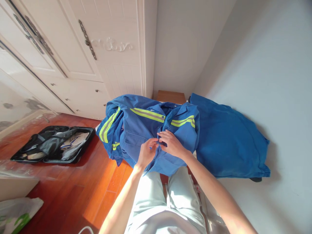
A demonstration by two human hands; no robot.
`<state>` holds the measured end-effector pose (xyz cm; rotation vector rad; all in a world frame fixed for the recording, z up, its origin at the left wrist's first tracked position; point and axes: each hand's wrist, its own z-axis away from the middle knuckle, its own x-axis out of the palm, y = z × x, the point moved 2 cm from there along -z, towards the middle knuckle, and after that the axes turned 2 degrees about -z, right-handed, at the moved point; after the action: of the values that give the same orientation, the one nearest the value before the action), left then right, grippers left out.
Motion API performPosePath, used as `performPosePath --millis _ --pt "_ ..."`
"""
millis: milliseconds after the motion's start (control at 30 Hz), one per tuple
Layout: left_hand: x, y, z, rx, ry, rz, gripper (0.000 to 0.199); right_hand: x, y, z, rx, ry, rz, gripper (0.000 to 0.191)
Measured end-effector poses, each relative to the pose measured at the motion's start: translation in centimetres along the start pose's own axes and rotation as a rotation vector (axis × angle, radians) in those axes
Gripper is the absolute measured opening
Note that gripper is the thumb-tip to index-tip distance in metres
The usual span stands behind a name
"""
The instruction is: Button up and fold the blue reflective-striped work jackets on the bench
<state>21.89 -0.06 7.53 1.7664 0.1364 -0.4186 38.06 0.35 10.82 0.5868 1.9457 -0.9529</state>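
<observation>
A blue work jacket [136,126] with yellow-and-grey reflective strips lies spread in front of me, its collar away from me. Both my hands meet at its front opening, below the chest strip. My left hand [148,151] pinches the placket edge between thumb and fingers. Just to the right, my right hand [172,143] grips the same edge with its fingertips bent in. Whether a button sits between the fingers is hidden. The jacket's left-hand sleeve, with its own strips, hangs down at the side.
A blue cloth cover [229,139] drapes over something against the wall at right. An open black suitcase [84,130] with clothes lies on the wooden floor at left. Behind stands a white wardrobe [122,74]; a brown wooden box [170,97] is beyond the jacket. A plastic bag [26,208] lies at lower left.
</observation>
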Motion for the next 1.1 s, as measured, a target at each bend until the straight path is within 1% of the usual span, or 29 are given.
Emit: performPosePath --millis 133,300,467,633,767,867,933,1033,1100 --pt "0.3 0.1 -0.1 0.050 0.003 0.010 0.027 -0.1 0.2 -0.2 -0.008 -0.021 -0.022 0.016" --pt "0.6 -0.2 -0.1 0.046 0.033 0.023 0.030 0.3 1.1 -0.1 0.027 0.000 -0.130 0.013" --pt "0.7 -0.2 -0.1 0.046 0.055 0.021 0.023 0.5 2.1 0.1 0.036 -0.052 -0.224 0.009" --pt "0.8 -0.4 -0.5 0.063 0.044 0.007 0.024 -0.1 2.2 -0.1 0.019 -0.105 -0.325 0.013" --pt "0.6 -0.3 -0.7 0.068 0.024 0.034 0.024 -0.2 1.7 -0.3 0.055 -0.062 -0.337 0.015" --pt "0.1 0.2 -0.6 0.060 -0.050 0.087 0.022 0.1 1.4 -0.5 0.110 0.030 -0.327 0.023" --pt "0.0 0.4 -0.4 0.031 -0.079 0.120 0.023 0.3 1.3 -0.6 0.103 0.063 -0.308 0.026" --pt "0.0 0.1 -0.2 -0.020 -0.052 0.142 0.027 0.5 1.2 -0.5 0.068 0.039 -0.275 0.023" --pt "0.2 -0.4 -0.2 -0.033 -0.031 0.167 0.026 0.4 1.2 -0.2 0.075 0.010 -0.259 0.019"
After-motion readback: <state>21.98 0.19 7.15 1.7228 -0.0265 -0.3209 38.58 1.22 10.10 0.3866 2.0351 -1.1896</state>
